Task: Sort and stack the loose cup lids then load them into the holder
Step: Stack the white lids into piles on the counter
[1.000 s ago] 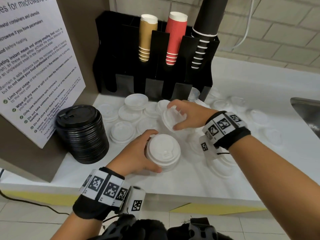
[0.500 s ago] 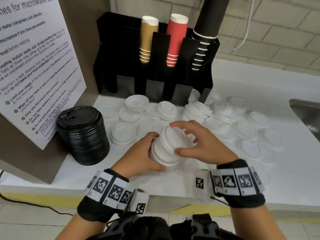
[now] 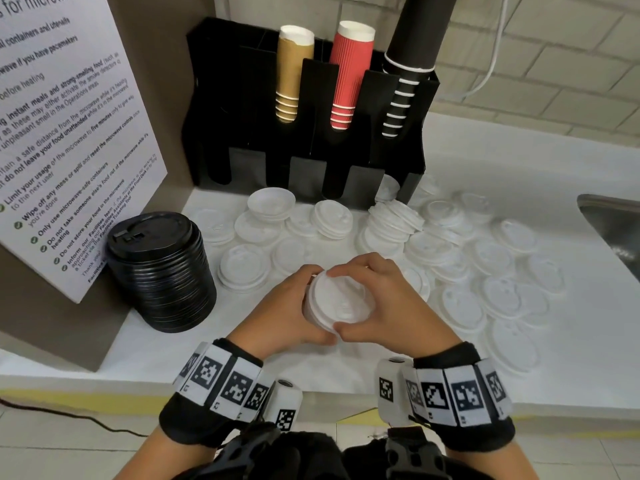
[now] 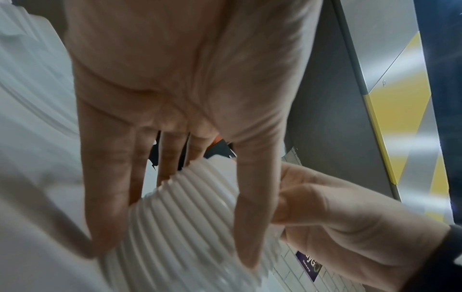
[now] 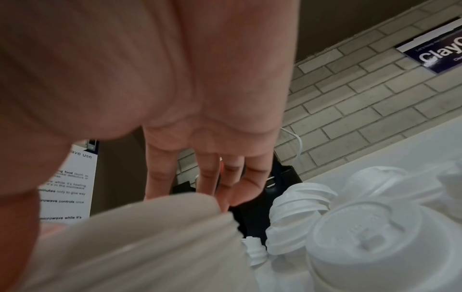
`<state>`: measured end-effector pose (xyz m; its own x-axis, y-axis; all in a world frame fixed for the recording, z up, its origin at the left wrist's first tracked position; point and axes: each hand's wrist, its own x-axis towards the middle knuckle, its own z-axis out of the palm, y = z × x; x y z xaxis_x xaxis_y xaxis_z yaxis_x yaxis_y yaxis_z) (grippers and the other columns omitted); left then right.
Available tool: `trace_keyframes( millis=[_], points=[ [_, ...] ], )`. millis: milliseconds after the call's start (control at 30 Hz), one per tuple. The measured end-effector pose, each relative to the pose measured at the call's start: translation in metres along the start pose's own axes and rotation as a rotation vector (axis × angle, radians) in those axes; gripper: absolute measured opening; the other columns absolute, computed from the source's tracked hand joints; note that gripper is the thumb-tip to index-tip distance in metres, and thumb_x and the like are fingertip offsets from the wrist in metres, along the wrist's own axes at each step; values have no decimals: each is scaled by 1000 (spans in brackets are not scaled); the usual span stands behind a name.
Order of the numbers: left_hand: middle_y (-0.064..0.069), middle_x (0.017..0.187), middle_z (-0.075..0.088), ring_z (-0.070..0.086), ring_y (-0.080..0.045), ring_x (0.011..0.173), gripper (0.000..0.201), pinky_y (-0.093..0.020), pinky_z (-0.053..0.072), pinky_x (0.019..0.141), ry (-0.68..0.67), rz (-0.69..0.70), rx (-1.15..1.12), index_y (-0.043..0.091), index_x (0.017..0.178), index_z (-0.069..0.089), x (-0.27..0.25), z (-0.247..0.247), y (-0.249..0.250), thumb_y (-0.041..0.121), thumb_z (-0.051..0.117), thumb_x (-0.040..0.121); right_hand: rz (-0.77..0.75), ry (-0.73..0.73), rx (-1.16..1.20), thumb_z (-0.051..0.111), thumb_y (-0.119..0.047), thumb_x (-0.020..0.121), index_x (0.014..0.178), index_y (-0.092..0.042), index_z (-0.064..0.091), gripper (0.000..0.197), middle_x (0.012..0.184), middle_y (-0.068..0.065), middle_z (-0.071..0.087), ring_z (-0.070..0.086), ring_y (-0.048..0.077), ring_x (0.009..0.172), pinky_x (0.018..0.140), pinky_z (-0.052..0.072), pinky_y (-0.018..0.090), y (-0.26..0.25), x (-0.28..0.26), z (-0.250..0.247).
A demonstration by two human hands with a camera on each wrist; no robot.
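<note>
A short stack of white cup lids [image 3: 337, 304] is lifted near the counter's front edge, tilted toward me. My left hand [image 3: 304, 306] grips its left side, fingers and thumb curled round the ribbed rims [image 4: 180, 217]. My right hand [image 3: 367, 299] grips the top lid from the right, its thumb at the near rim and its fingers over the far rim. In the right wrist view the stack [image 5: 150, 247] is a blur under the fingers [image 5: 160, 177]. The black holder [image 3: 242, 133] stands at the back with its front lid slots dark.
Several loose white lids [image 3: 498, 296] and small piles [image 3: 391, 223] cover the white counter [image 3: 571, 368]. A tall stack of black lids [image 3: 162, 271] stands at the left by a notice board [image 3: 69, 133]. Cups fill the holder's top. A sink edge [image 3: 613, 223] is at the right.
My right hand carried a white lid from the far piles back to the stack in my left hand and set it on top. Both hands now clasp the stack.
</note>
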<state>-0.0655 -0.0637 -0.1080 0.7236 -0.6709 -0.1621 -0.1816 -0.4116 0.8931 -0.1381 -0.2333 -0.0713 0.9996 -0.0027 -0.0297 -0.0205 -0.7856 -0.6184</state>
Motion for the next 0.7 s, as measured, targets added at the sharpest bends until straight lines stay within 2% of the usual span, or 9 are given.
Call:
trace_keyframes(
  millis=[67,167,267,333,400,467,533,600,700],
  points=[
    [17,115,57,55,-1,110,83,-23,48,93,-6,0,3,38,121,40,0,0,0,18,91,59,-1,-1,-11,83,-27,62,127,-35,53,71,123,-7,42,38,14,117,99,34,23,0,0,1],
    [16,116,57,55,-2,110,83,-23,48,93,-11,10,8,37,122,41,0,0,1,19,92,59,-5,-30,12,84,-29,64,127,-36,52,71,124,-7,43,37,11,118,98,32,19,-1,-2,0],
    [22,116,54,53,0,110,88,-13,44,89,-22,13,35,39,126,38,1,-1,0,23,92,58,3,29,157,77,-35,76,126,-40,52,56,127,-11,47,43,0,116,94,33,8,4,-4,-14],
    [29,114,48,49,9,105,94,-1,36,83,-33,11,57,40,130,34,1,-2,-1,25,93,58,99,166,222,66,-33,86,123,-42,51,40,128,-11,49,47,-1,114,91,38,12,16,-4,-33],
    [32,114,45,45,14,103,102,5,32,79,-42,5,63,40,137,31,1,-3,-1,26,93,57,267,223,147,59,-29,92,127,-34,51,36,131,-5,50,50,10,115,90,38,21,33,-3,-51],
    [25,122,48,47,5,111,105,-1,32,86,-45,2,64,38,141,30,1,-2,-1,26,93,58,434,126,-37,60,-31,92,135,-26,48,46,134,2,49,49,18,119,90,34,24,48,-1,-63],
    [18,130,49,46,-4,120,102,-15,35,96,-42,5,73,36,141,32,1,-2,-1,26,92,59,515,-61,-209,69,-36,84,142,-25,39,65,139,4,43,45,21,124,93,34,27,53,5,-64],
    [15,132,50,47,-6,121,100,-21,36,100,-39,6,82,34,141,34,1,-2,1,25,92,60,508,-186,-316,77,-37,76,144,-29,33,81,138,5,39,41,24,126,97,36,32,51,15,-57],
    [13,132,50,47,-7,121,98,-22,37,100,-33,8,85,32,141,36,1,-2,3,24,92,61,480,-220,-406,82,-31,70,143,-29,31,90,132,6,40,42,27,123,98,43,39,46,28,-47]
  ],
)
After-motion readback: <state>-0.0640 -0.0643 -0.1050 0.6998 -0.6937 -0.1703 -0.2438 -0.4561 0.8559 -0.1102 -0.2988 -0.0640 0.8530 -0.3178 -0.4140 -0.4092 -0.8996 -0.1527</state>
